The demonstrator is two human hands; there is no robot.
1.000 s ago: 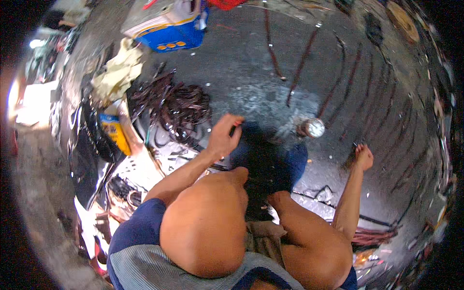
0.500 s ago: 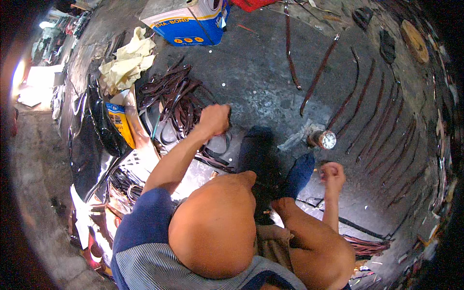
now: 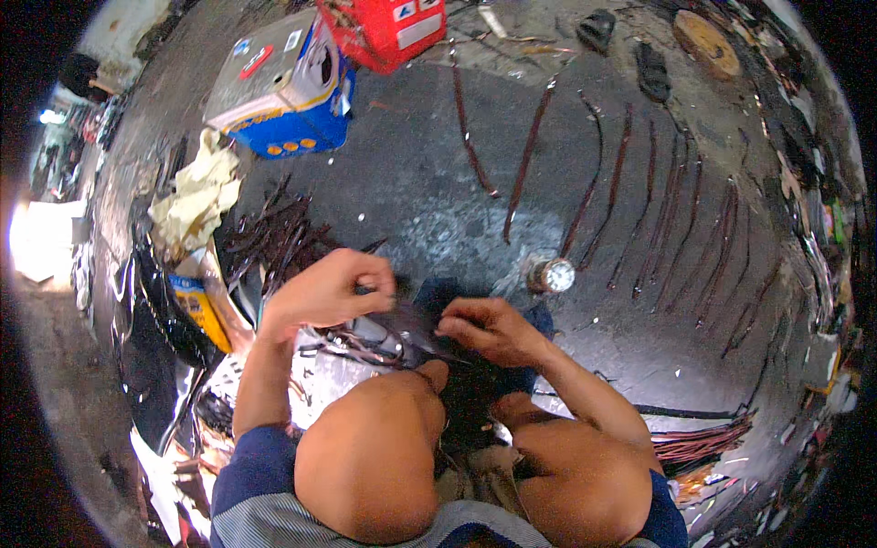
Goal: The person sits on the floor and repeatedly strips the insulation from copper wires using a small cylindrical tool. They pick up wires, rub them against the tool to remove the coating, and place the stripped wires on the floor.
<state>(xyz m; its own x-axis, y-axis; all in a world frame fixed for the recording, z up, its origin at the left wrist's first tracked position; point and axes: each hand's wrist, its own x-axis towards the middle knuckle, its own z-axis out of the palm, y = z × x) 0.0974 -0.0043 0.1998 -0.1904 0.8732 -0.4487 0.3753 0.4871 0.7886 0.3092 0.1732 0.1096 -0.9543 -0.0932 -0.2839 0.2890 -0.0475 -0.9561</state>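
My left hand point(image 3: 338, 290) is closed, with curled fingers, beside a tangled pile of glossy dark brown straps point(image 3: 283, 233). A dark strap, smeared by motion, appears to run from it toward my right hand point(image 3: 489, 329). The right hand's thumb and fingers are pinched together above my blue-socked foot; what they hold, if anything, is too blurred to make out. More straps and pale glare lie below the left hand. On the floor to the right, several long brown straps point(image 3: 623, 169) lie spread apart in a row.
A small round tin point(image 3: 552, 275) stands near the right hand. Farther off are a blue-and-white metal can point(image 3: 288, 100), a red container point(image 3: 393, 32), black sandals point(image 3: 652, 71) and a round wooden block point(image 3: 707, 44). Crumpled cream sheet point(image 3: 196, 196) and a bundle of reddish strips point(image 3: 708, 446) lie at the sides.
My left hand has drawn back from the strap pile toward me. My right hand has swung left and up, near the left hand. The view has shifted, showing more of the red container.
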